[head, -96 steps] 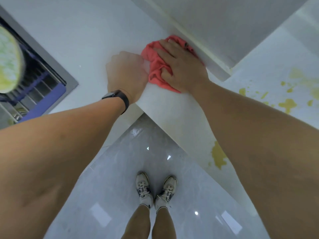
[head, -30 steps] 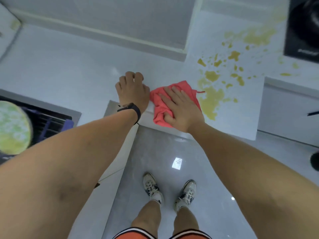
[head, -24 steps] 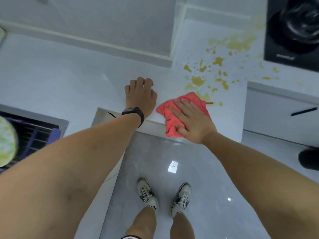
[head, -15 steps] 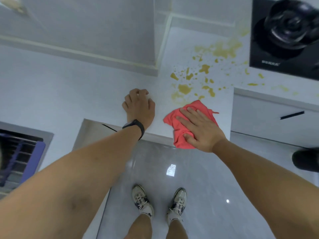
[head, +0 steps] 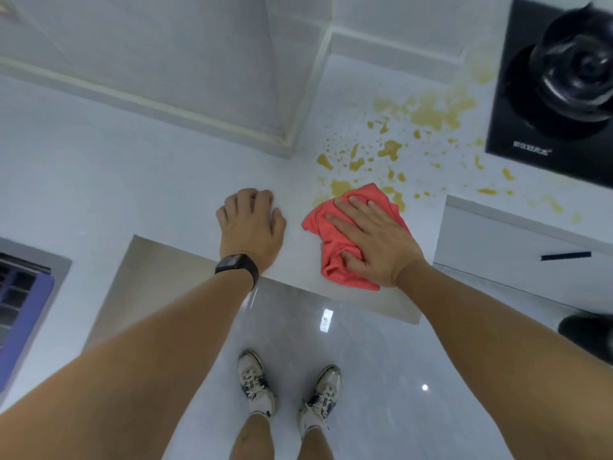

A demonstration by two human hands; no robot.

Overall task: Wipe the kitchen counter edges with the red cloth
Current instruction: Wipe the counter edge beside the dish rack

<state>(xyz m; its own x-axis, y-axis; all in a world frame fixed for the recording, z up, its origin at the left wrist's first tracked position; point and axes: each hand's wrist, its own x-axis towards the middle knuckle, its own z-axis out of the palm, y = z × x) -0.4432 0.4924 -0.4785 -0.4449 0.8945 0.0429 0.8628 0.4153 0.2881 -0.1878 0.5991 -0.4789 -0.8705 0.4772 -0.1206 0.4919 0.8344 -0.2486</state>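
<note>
our right hand (head: 371,240) presses the red cloth (head: 335,257) flat-fingered at the table (head: 132,180) edge; left hand (head: 250,224) rests curled, holding nothing. next, we judge, the yellow spill (head: 391,149).

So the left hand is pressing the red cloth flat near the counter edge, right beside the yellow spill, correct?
Not quite. The head view shows the right hand pressing the red cloth near the counter edge, beside the yellow spill. The left hand rests on the counter, holding nothing.
</note>
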